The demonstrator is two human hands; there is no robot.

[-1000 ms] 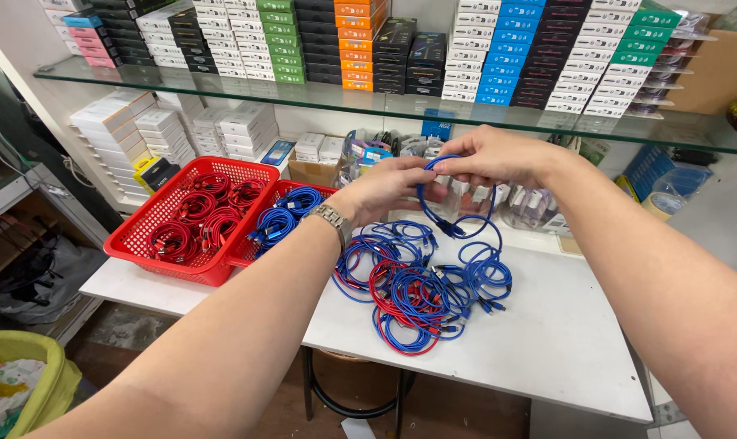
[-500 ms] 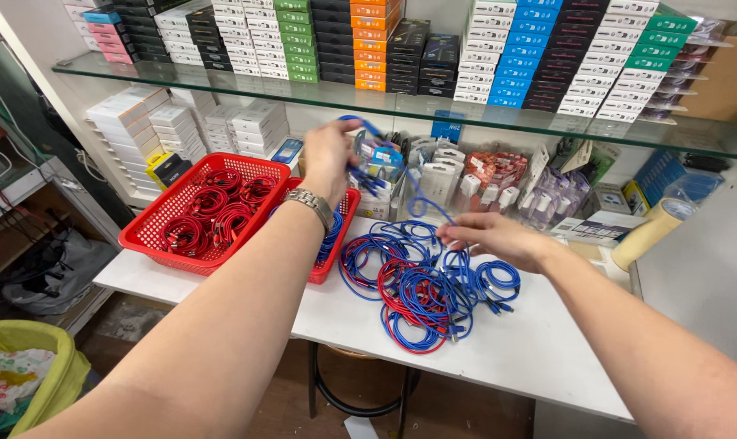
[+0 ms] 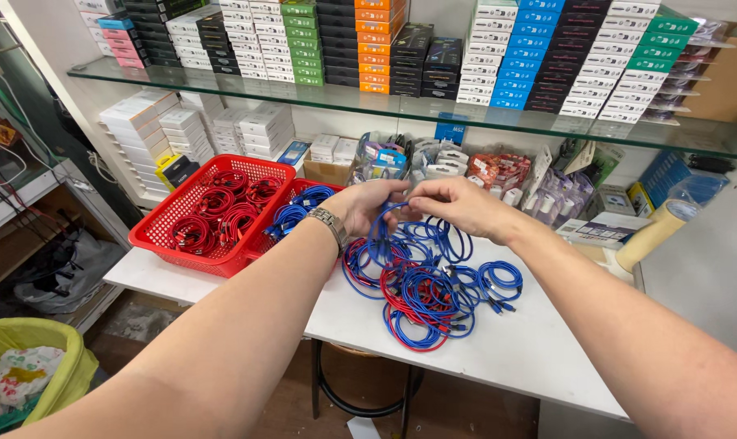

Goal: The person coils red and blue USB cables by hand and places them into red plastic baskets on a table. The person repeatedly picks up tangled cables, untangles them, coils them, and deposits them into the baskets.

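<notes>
Both my hands meet above a tangled pile of blue and red cables (image 3: 421, 297) on a white table (image 3: 539, 358). My left hand (image 3: 368, 205), with a metal watch on its wrist, grips a blue cable (image 3: 382, 236) that hangs in a loop down to the pile. My right hand (image 3: 454, 203) pinches the same blue cable close to the left hand's fingers. To the left stands a red basket (image 3: 177, 215) with coiled red cables, and behind it a second red basket with coiled blue cables (image 3: 299, 211).
A glass shelf (image 3: 401, 106) with stacked coloured boxes runs across the back. White boxes (image 3: 185, 126) and packaged accessories (image 3: 499, 171) sit under it. A roll of tape (image 3: 657, 232) lies at the right. A yellow-green bin (image 3: 35, 366) stands low left, a stool (image 3: 360, 398) under the table.
My left hand came back from the baskets to the pile. My right hand rose from the pile, and both now hold a blue cable together.
</notes>
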